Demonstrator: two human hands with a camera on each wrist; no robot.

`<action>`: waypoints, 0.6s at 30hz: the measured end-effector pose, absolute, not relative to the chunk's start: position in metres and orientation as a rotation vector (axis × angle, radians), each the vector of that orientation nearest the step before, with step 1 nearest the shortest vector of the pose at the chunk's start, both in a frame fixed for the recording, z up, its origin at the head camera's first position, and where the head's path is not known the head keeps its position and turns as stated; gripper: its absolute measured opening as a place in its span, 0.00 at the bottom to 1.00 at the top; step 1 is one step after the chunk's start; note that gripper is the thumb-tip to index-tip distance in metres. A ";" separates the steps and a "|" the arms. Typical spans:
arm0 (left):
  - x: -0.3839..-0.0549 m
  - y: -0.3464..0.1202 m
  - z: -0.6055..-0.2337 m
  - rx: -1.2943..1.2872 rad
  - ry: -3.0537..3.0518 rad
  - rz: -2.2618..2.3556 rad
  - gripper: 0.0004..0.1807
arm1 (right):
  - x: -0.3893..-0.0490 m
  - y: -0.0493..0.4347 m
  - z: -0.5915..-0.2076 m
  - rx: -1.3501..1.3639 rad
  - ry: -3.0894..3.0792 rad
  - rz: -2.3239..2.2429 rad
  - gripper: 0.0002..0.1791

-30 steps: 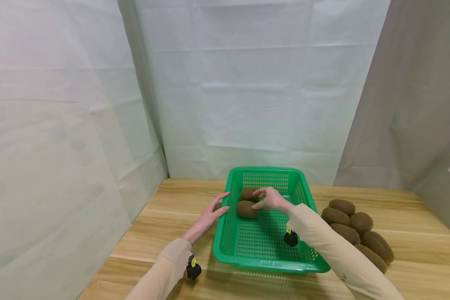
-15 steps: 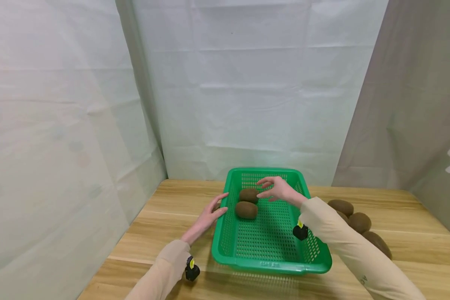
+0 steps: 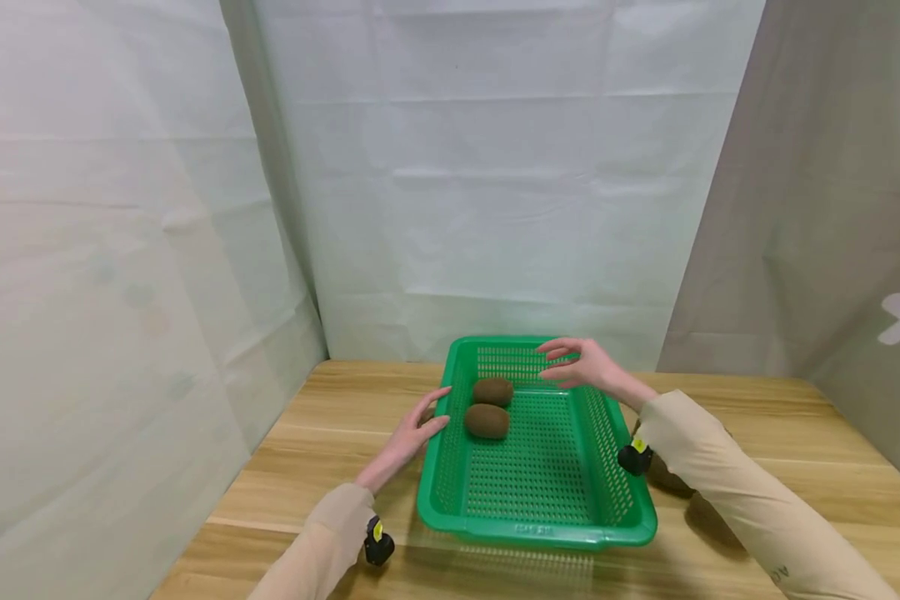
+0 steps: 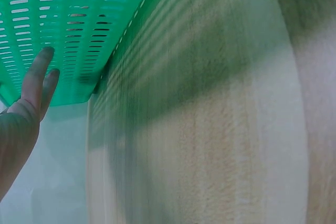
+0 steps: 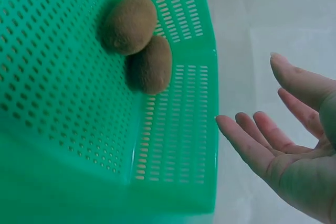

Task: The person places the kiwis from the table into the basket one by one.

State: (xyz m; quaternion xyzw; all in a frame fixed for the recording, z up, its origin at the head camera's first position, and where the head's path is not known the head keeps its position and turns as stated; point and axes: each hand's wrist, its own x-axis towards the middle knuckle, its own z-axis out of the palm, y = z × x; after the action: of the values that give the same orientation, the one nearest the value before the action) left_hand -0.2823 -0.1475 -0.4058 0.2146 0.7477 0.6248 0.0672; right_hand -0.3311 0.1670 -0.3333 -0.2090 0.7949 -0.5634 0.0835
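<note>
Two brown kiwis, the far one (image 3: 492,391) and the near one (image 3: 487,422), lie side by side in the far left part of a green plastic basket (image 3: 532,533). In the right wrist view the same kiwis (image 5: 130,23) lean against the slotted wall. My left hand (image 3: 407,440) rests on the basket's left side, its fingers extended. From the left wrist view, fingertips touch the slotted outer wall (image 4: 79,30). Over the basket's far right part hovers my right hand (image 3: 585,365), holding nothing, fingers loosely spread.
More kiwis (image 3: 708,527) lie on the wooden table (image 3: 817,467) right of the basket, partly hidden by the right sleeve (image 3: 727,475). White cloth (image 3: 495,208) hangs behind the table and along its left side.
My right hand has let go of the kiwis and moved up and right, away from them. Both kiwis stay in the basket. My left hand keeps its place on the basket's side.
</note>
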 end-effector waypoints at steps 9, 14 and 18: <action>-0.280 -0.147 -0.407 0.618 2.248 1.896 0.28 | -0.321 0.200 -0.325 -0.614 2.403 -1.739 0.31; -0.280 -0.145 -0.406 0.646 2.251 1.892 0.28 | -0.311 0.226 -0.322 -0.620 2.434 -1.762 0.30; -0.280 -0.146 -0.405 0.659 2.233 1.914 0.28 | -0.305 0.245 -0.322 -0.616 2.498 -1.747 0.29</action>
State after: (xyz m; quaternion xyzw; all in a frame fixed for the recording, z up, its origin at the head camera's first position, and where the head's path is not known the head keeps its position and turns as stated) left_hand -0.2802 -0.1456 -0.4055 0.2183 0.7394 0.6337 0.0638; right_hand -0.3046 0.2450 -0.3220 -0.1981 0.8032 -0.5616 0.0159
